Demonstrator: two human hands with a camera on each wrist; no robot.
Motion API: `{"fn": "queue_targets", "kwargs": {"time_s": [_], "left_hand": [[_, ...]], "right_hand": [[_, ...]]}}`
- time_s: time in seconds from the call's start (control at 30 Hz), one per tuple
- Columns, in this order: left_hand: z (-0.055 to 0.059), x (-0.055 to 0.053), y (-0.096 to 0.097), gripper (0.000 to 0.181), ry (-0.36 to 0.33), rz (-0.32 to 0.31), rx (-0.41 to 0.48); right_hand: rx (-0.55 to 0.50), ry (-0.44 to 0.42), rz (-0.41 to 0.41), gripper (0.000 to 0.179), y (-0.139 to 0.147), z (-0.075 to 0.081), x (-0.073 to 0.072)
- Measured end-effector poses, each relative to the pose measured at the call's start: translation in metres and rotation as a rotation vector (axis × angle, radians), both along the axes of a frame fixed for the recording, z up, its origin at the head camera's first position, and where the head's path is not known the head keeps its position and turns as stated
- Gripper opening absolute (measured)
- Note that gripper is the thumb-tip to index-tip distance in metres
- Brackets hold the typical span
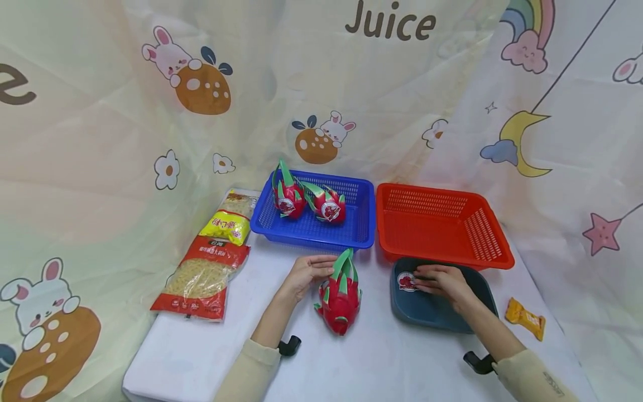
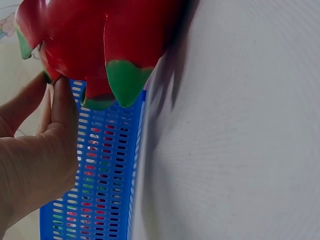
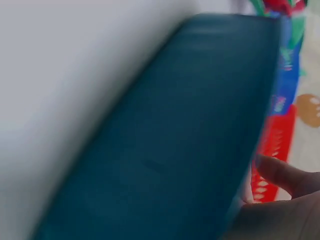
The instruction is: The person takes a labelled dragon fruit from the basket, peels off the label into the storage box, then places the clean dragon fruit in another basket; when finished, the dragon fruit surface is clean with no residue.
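A red-and-green dragon fruit [image 1: 341,301] rests on the white cloth at the front middle, its green leaves pointing toward the blue basket. My left hand [image 1: 307,273] reaches it from the left, and thumb and fingers [image 2: 62,102] pinch it at the leafy end. Over the dark teal bin [image 1: 434,318] is my right hand [image 1: 444,283], its fingertips holding the edge of a round red-and-white sticker [image 1: 406,282]. In the right wrist view the bin is blurred and hides most of the fingers.
Two stickered dragon fruits [image 1: 330,209] lie in a blue basket [image 1: 359,223] at the back. Beside it stands a red basket [image 1: 427,223]. Several packets, including a red-and-clear bag [image 1: 198,276], lie left; an orange-yellow wrapped snack [image 1: 524,319] lies right.
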State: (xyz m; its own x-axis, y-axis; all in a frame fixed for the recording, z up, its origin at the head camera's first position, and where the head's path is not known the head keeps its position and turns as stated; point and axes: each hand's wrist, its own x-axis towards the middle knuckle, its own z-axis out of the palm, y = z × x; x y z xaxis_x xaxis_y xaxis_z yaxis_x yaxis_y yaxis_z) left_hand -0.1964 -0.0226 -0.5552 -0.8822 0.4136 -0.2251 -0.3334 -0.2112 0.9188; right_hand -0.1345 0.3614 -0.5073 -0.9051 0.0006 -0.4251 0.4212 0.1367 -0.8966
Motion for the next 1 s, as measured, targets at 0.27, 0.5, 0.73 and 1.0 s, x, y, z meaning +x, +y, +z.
{"fn": "queue_targets", "kwargs": {"time_s": [0.27, 0.5, 0.73, 1.0], "left_hand": [[0.002, 0.001, 0.001, 0.041, -0.005, 0.002, 0.006], [0.003, 0.000, 0.001, 0.042, -0.001, -0.006, 0.020], [0.004, 0.000, 0.001, 0.042, 0.011, -0.025, 0.000], [0.004, 0.002, 0.002, 0.043, 0.023, -0.029, 0.005]], "right_hand": [[0.016, 0.067, 0.081, 0.041, -0.039, 0.019, 0.007], [-0.047, 0.121, 0.129, 0.040, -0.072, 0.019, 0.001], [-0.101, 0.126, 0.216, 0.045, -0.099, 0.012, -0.009], [-0.136, 0.087, 0.191, 0.044, -0.122, 0.004, -0.016]]}}
